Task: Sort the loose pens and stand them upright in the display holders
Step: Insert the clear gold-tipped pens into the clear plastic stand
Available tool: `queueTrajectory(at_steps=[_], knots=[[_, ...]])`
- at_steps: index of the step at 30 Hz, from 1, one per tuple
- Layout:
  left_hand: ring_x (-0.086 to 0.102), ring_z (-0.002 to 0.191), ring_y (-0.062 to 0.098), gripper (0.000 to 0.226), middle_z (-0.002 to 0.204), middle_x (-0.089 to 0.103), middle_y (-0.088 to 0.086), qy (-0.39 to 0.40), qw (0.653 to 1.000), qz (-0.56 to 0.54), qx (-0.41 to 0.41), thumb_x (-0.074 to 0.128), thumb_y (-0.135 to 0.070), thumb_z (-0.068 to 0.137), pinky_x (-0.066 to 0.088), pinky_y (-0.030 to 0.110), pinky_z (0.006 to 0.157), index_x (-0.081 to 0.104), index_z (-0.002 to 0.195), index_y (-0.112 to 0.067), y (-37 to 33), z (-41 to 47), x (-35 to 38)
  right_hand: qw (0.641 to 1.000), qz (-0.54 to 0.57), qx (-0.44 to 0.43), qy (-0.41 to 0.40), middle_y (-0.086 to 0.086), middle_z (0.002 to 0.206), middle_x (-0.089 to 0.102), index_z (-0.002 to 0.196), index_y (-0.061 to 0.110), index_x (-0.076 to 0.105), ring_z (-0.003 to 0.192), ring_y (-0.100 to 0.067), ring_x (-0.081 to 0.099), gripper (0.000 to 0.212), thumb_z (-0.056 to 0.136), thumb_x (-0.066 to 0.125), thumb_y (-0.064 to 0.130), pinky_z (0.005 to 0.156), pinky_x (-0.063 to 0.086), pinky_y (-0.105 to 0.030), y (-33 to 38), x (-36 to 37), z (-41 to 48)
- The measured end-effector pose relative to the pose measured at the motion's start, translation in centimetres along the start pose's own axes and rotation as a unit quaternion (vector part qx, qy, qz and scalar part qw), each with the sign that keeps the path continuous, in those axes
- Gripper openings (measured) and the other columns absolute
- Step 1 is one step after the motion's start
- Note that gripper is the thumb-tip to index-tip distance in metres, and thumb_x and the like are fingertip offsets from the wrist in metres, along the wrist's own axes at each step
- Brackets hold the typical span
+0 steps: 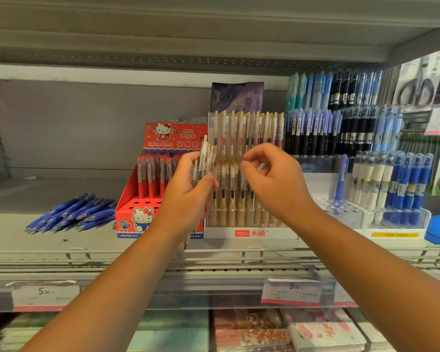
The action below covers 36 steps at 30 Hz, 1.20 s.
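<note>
Bare forearms (127,270) rise from the bottom edge to meet in front of the middle display. The left grip (188,184) is curled round a small bundle of clear pens (205,158), thumb across the front. They stand nearly upright, fanned a little, with frosted barrels, gold clips and gold push-buttons at the top. A gold tip shows below the wrist, but the hand hides the barrels between and how many pens there are.

The right grip (272,179) is just beside it. Its fingers are bent and thumb and forefinger are drawn together near the bundle. Something pale and blurred sits at the fingers, so I cannot tell whether it holds a pen.

Behind both hands, a clear tiered holder (249,233) with a white base marked "hesu" carries rows of matching pens (249,128), upright. The hands cover much of its lower rows.

Left of it, a red Hello Kitty box (137,212) has red pens (150,179) at the back and open holes in front. Farther left, loose blue pens (71,212) lie in a flat heap on the grey shelf (15,199).

To the right, one blue pen (341,179) leans in a clear holder (341,212). Beyond it, white and blue pens (396,179) stand in another. The print on the price tags (291,292) is mostly too blurred to read.
</note>
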<state>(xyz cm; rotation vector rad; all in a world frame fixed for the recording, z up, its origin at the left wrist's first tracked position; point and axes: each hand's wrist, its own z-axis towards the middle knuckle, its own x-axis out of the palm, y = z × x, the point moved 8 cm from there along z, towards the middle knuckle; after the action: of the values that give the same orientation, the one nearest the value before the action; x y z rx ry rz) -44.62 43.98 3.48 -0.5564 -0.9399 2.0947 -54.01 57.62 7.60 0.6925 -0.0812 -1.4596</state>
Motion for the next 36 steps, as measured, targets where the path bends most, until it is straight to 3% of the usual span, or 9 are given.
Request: queueTrajectory(at_steps=[3,5,8,13,17,23,26,29,36], knots=[[0.051,0.054,0.011,0.035,0.079,0.066,-0.002,0.024,1.0,-0.004,0.01,0.049,-0.013,0.101,0.041,0.022,0.043,0.054,0.118,-0.043,-0.1,-0.1,0.3,0.993,0.067,0.061,0.075,0.01,0.095,0.065,0.11,0.021,0.066,0.082,-0.005,0.062,0.019,0.091,0.067,0.025,0.074,0.053,-0.026,0.4,1.9,0.3],[0.054,0.055,0.01,0.034,0.08,0.067,-0.002,0.036,0.999,0.006,0.013,0.05,-0.015,0.102,0.042,0.021,0.045,0.055,0.118,-0.044,-0.1,-0.2,0.6,0.983,0.119,0.098,0.099,0.006,0.097,0.067,0.111,0.021,0.067,0.083,-0.009,0.066,0.021,0.091,0.069,0.024,0.066,0.052,-0.027,0.4,2.6,0.4],[0.054,0.054,0.012,0.035,0.079,0.067,-0.003,0.063,0.998,0.013,0.005,0.05,-0.016,0.102,0.042,0.023,0.043,0.055,0.116,-0.047,0.1,-0.4,1.0,0.967,0.185,0.136,0.109,-0.001,0.094,0.069,0.108,0.02,0.066,0.074,-0.01,0.067,0.02,0.089,0.071,0.018,0.05,0.048,-0.019,0.1,3.3,0.2],[0.052,0.054,0.016,0.031,0.084,0.067,0.001,0.091,0.996,0.007,-0.001,0.051,-0.025,0.097,0.042,0.028,0.043,0.054,0.12,-0.046,0.5,-0.4,1.4,0.951,0.239,0.166,0.102,-0.003,0.087,0.073,0.099,0.017,0.07,0.07,-0.009,0.069,0.015,0.086,0.074,0.011,0.056,0.053,-0.019,-0.5,3.2,-0.1],[0.057,0.06,0.014,0.03,0.081,0.066,-0.006,0.085,0.996,0.036,-0.001,0.048,-0.021,0.102,0.049,0.028,0.051,0.054,0.118,-0.046,0.7,-0.3,1.5,0.936,0.284,0.198,0.056,-0.012,0.09,0.072,0.095,0.012,0.069,0.08,-0.021,0.073,0.012,0.088,0.07,0.003,0.069,0.061,-0.03,-1.5,2.4,-0.4],[0.065,0.063,0.016,0.031,0.08,0.067,-0.009,0.031,0.999,0.036,-0.022,0.045,-0.017,0.104,0.052,0.024,0.052,0.051,0.117,-0.045,0.9,0.1,0.6,0.925,0.316,0.208,-0.034,-0.012,0.097,0.069,0.107,0.006,0.063,0.082,-0.021,0.074,0.015,0.093,0.061,0.002,0.069,0.062,-0.034,-2.7,-0.3,0.3],[0.061,0.055,0.018,0.032,0.08,0.067,-0.007,0.002,0.999,0.039,-0.021,0.044,-0.016,0.104,0.046,0.022,0.045,0.048,0.116,-0.046,0.7,0.2,0.1,0.939,0.281,0.179,-0.088,-0.005,0.1,0.067,0.114,0.013,0.057,0.081,-0.016,0.072,0.022,0.094,0.061,0.003,0.064,0.06,-0.027,-3.3,-2.6,1.2],[0.054,0.05,0.004,0.037,0.079,0.067,-0.007,-0.01,0.999,0.041,-0.02,0.046,-0.015,0.103,0.041,0.017,0.042,0.049,0.109,-0.051,0.5,0.2,-0.1,0.959,0.204,0.153,-0.124,0.005,0.099,0.063,0.118,0.016,0.058,0.079,-0.009,0.069,0.025,0.095,0.063,0.009,0.057,0.058,-0.023,-4.5,-4.4,1.5],[0.056,0.049,-0.002,0.033,0.075,0.064,-0.016,0.019,0.999,0.033,-0.032,0.052,-0.016,0.101,0.041,0.011,0.042,0.053,0.109,-0.048,0.7,0.1,0.5,0.98,0.097,0.113,-0.129,0.007,0.101,0.063,0.118,0.015,0.061,0.091,-0.015,0.067,0.024,0.094,0.065,0.015,0.074,0.061,-0.044,-5.8,-4.8,1.1]])
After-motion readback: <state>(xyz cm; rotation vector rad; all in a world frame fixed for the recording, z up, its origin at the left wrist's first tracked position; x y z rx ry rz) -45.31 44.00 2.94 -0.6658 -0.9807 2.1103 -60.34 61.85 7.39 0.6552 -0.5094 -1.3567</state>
